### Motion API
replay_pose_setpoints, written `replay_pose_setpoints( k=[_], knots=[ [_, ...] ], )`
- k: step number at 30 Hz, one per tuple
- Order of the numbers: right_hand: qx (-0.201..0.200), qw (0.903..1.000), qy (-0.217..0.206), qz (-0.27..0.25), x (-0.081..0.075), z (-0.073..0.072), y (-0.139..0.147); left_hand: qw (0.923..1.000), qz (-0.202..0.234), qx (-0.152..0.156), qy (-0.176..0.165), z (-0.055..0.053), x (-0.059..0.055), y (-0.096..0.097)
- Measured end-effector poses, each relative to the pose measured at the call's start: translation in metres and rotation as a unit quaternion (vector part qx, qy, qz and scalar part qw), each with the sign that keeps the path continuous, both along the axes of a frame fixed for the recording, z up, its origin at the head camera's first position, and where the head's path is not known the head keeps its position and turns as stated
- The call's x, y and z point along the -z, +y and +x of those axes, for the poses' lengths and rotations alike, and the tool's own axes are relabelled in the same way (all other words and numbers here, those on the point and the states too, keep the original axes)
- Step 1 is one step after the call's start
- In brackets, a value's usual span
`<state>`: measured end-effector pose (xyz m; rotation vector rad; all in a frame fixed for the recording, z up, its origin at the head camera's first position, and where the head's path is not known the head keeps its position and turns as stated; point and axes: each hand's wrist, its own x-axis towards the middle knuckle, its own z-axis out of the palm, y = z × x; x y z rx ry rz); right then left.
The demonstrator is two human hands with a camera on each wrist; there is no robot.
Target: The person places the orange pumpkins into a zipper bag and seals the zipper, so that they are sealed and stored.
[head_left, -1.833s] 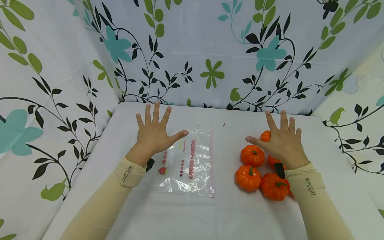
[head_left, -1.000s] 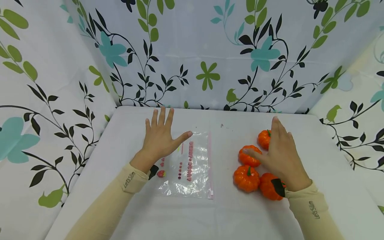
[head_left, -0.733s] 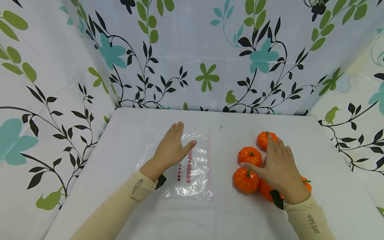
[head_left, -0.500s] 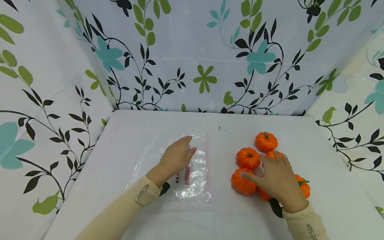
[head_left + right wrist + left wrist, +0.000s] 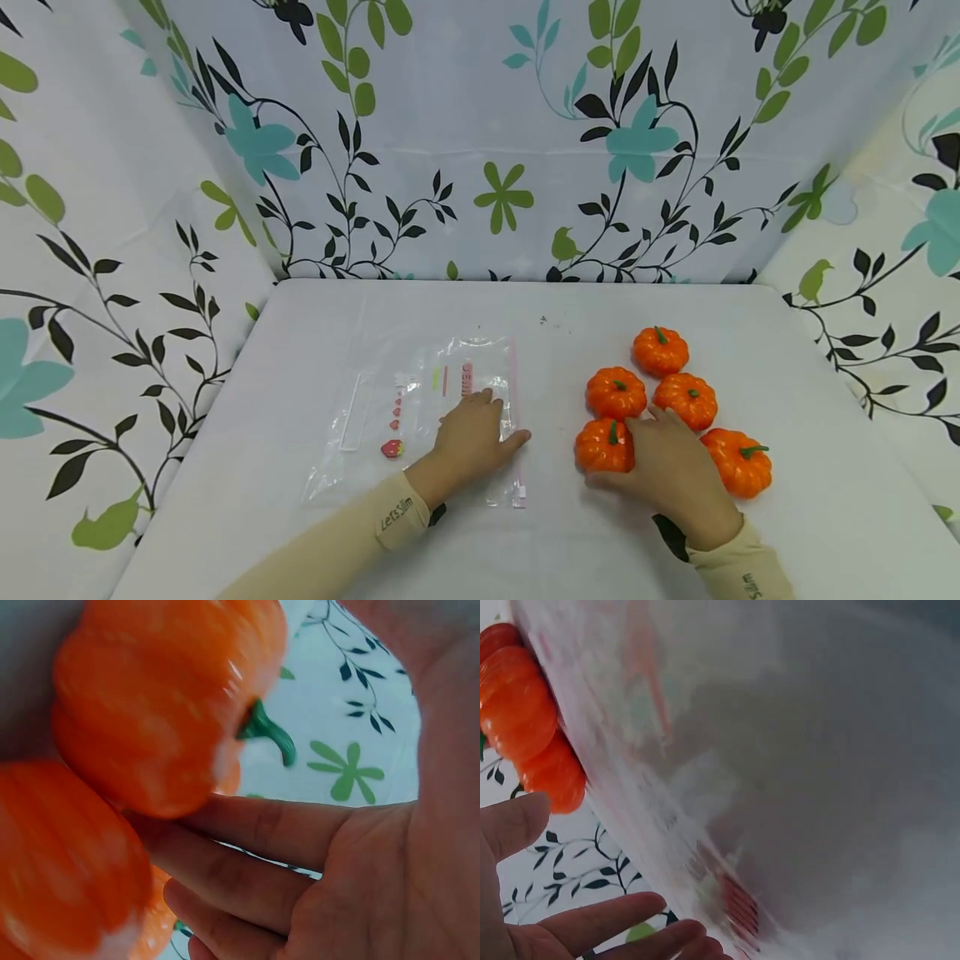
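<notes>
In the head view my left hand [image 5: 476, 437] lies over a clear zip bag [image 5: 498, 354] with a pink edge, fingers stretched and thumb out to the right. Past the fingers show a pink row of letter-like pieces [image 5: 467, 379], small hearts [image 5: 396, 412] and a red strawberry shape [image 5: 392, 448]. My right hand [image 5: 675, 471] reaches among shiny orange pumpkins, its thumb beside the front left pumpkin [image 5: 603, 446]. The right wrist view shows straight fingers [image 5: 247, 877] passing behind a pumpkin with a curved green stem [image 5: 172, 697]. Whatever lies beneath that palm is hidden in the head view.
Other small pumpkins sit close by: a back one [image 5: 660, 350], a left one [image 5: 615, 392], a middle one [image 5: 686, 400] and a right one [image 5: 738, 462]. They stand on a white table [image 5: 337, 317]. A leaf-patterned curtain [image 5: 450, 108] hangs behind and at both sides.
Both hands have come down from spread and raised. The left moved right and nearer onto the bag, uncovering the strawberry and hearts. The right lowered toward the front pumpkins.
</notes>
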<state>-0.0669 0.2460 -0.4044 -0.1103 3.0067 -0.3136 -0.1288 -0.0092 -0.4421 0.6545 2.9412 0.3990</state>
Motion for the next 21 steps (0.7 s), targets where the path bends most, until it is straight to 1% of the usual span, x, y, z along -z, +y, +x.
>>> replay_pose_setpoints(
  k=[3,6,8,10,13,17,19,21],
  knots=[
    [-0.007,0.9999,0.007,0.007,0.005,0.001,-0.002,0.9994,-0.029,-0.002,0.017,0.003,0.003,0.008],
    [-0.015,0.9994,0.025,0.018,0.008,0.002,-0.004,0.9973,-0.063,0.001,0.039,0.005,0.002,0.013],
    [-0.019,0.9989,0.037,0.024,0.008,0.004,-0.006,0.9955,-0.083,0.001,0.047,0.006,0.002,0.015],
    [-0.021,0.9982,0.049,0.027,0.009,0.005,-0.007,0.9945,-0.093,-0.001,0.048,0.006,0.002,0.016],
    [-0.017,0.9979,0.059,0.023,0.009,0.007,-0.008,0.9951,-0.087,-0.005,0.047,0.005,0.006,0.016],
    [-0.012,0.9979,0.064,0.007,0.009,0.008,-0.008,0.9974,-0.052,-0.01,0.049,0.004,0.008,0.015],
    [-0.012,0.998,0.061,0.0,0.009,0.008,-0.009,0.9974,-0.04,-0.009,0.059,0.005,0.008,0.015],
    [-0.011,0.9987,0.05,-0.007,0.009,0.008,-0.009,0.9966,-0.03,-0.005,0.077,0.005,0.008,0.015]
  ],
)
